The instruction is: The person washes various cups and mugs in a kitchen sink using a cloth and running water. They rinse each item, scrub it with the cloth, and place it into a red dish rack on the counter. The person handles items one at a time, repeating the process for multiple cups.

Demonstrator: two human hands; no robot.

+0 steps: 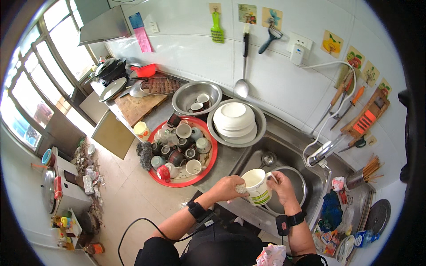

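A white coffee mug with green stripes [259,192] is held tilted over the near edge of the sink [245,159]. My right hand [283,187] grips its handle. My left hand [226,189] pinches a pale, crumpled scrubbing pad [241,189] against the mug's left side. Below the mug, a round metal basin [301,176] sits in the sink, partly hidden by the mug and my right hand. A metal ladle [268,159] lies behind that basin. To the left, a red-rimmed round tray [215,146] carries many cups and mugs, some upside down.
A steel bowl [261,131] holds stacked white bowls [234,116]; another steel bowl [179,96] contains small cups. The faucet [324,153] and a white cable [354,78] hang at the right. A grey cloth [144,155] overhangs the tray's left edge. A chopping board [139,106] lies beyond.
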